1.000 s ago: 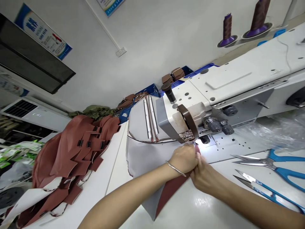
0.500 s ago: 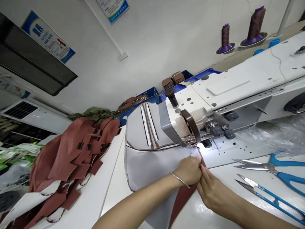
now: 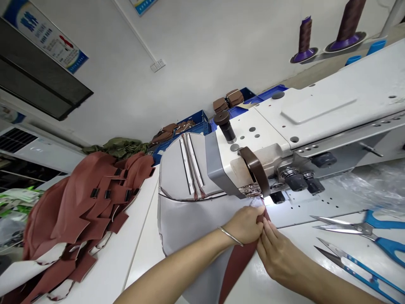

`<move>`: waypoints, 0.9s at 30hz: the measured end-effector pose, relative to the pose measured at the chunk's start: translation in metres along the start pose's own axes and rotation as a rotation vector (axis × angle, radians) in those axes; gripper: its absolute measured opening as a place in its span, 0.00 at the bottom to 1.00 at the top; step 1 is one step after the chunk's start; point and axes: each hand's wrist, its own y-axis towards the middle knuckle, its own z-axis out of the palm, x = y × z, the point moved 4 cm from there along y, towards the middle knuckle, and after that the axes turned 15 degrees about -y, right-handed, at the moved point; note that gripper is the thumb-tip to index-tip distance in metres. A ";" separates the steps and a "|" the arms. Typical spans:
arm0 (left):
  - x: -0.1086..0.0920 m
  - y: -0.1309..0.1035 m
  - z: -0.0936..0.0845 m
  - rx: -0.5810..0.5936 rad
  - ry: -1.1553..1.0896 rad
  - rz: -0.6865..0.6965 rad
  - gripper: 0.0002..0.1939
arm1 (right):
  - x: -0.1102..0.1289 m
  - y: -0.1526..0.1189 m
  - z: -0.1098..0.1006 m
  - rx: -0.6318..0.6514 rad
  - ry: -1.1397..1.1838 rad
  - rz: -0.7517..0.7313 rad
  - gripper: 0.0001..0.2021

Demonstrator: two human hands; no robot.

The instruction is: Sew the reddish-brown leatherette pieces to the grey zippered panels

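Observation:
Just in front of the needle area of a white sewing machine (image 3: 249,156), both hands grip a sewn piece with a grey backing (image 3: 193,219) and a red-brown face (image 3: 237,266). My left hand (image 3: 245,223), with a metal bangle at the wrist, pinches the layered edge close to the presser foot. Against it, my right hand (image 3: 274,251) has its fingers closed on the same red-brown edge. A lit spot shows at the needle, whose tip I cannot make out. Behind the foot, the panel's far part carries two white strips (image 3: 191,164).
Blue-handled scissors (image 3: 363,228) and thread snips (image 3: 344,257) lie to the right. Red-brown cut pieces (image 3: 95,198) are heaped at the left. Thread cones (image 3: 305,40) stand behind the machine, and blue crates (image 3: 199,120) sit at the back.
The view has shifted slightly closer to the machine. My hands keep their hold near the foot, with the left thumb and fingers slightly shifted on the edge.

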 end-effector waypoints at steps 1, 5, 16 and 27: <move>0.001 0.001 -0.001 -0.006 -0.003 0.004 0.05 | 0.000 0.001 0.001 0.003 0.000 -0.001 0.20; 0.002 0.005 -0.003 -0.032 -0.035 -0.005 0.04 | -0.003 0.001 0.005 0.004 -0.009 0.016 0.18; -0.007 -0.013 0.000 -0.136 -0.045 -0.045 0.11 | 0.002 -0.002 0.004 -0.043 0.023 0.008 0.15; -0.003 -0.022 0.013 -0.335 -0.145 -0.028 0.29 | -0.004 -0.009 0.003 -0.080 0.082 0.031 0.16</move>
